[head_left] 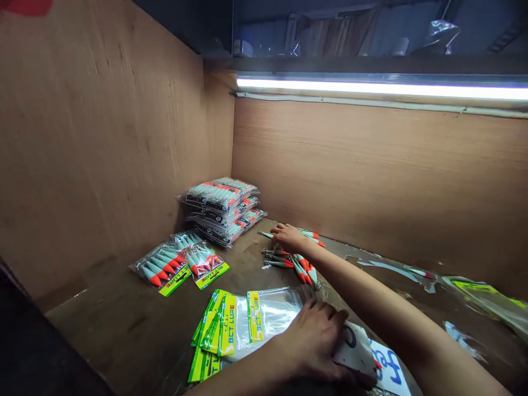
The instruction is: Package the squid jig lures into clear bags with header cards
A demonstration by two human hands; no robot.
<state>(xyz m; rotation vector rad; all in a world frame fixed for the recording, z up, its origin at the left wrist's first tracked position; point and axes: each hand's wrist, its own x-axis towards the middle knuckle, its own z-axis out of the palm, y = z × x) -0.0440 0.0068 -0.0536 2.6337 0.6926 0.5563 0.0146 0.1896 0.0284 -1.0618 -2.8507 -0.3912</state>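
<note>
Toward the back, my right hand (289,237) curls its fingers down over a pale fishing lure (265,235) with a metal end. More white-and-orange lures (304,269) lie in a loose pile just below and behind that wrist. My left hand (319,335) is in the foreground, its bent fingers over the edge of a white package (355,349) with blue marks; its thumb side is partly hidden. Under and beside the left hand are fanned clear bags (280,311) with yellow-green "BCT LURE" headers (231,324).
Two filled lure packs (202,256) lie at the left. Behind them stands a stack of clear packages (223,206) full of lures. Plywood walls (371,165) enclose the brown table (107,330). Another yellow-headed bag (487,291) and plastic scraps (462,338) lie right.
</note>
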